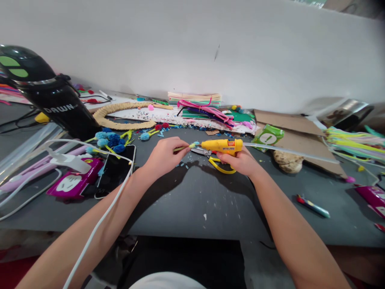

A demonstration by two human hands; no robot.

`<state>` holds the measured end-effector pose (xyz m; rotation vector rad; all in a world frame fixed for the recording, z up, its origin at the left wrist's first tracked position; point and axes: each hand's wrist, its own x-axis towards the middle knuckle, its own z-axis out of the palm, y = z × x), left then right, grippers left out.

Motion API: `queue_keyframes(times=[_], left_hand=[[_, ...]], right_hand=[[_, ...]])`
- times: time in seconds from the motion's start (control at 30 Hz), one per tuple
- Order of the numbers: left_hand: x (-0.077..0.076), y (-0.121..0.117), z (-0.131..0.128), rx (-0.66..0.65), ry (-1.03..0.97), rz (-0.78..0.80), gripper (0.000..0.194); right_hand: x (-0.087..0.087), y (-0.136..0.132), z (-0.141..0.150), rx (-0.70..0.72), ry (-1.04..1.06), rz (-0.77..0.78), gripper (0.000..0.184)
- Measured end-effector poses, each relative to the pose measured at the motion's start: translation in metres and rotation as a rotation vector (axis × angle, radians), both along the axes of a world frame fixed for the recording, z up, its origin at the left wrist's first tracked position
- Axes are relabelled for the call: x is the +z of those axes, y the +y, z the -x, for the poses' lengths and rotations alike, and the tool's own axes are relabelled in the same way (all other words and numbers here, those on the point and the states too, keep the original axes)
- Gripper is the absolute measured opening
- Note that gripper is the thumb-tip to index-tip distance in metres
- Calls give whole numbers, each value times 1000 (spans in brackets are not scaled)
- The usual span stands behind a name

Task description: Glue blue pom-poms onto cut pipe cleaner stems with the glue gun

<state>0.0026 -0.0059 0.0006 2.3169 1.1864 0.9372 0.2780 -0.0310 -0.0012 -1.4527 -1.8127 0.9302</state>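
Observation:
My left hand (165,156) pinches a thin yellow-green pipe cleaner (182,148) between thumb and fingertips. Small light-blue fuzzy bits (195,143) show at its tip. In my right hand (243,161) is a yellow hot glue gun (218,145), its nozzle pointing left at that tip. Whether the nozzle touches it, I cannot tell. From the gun's back a long clear glue stick (291,152) reaches to the right. Pliers with yellow handles (222,168) lie beneath the gun, partly hidden by my right hand.
A black bottle (64,106) stands at the left, near blue pompom stems (112,140) and a phone (118,168). A white cable (99,224) crosses my left forearm. Behind lie a wrapped ring (105,120) and pink pipe cleaners (207,110). Cardboard (300,140) and a pen (313,206) are right.

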Motion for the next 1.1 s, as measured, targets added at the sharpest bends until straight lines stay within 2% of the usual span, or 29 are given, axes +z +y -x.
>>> queue_keyframes(times=[1.1], left_hand=[[0, 0, 0, 1, -1, -5, 27]], right_hand=[[2, 0, -1, 12, -27, -14, 31]])
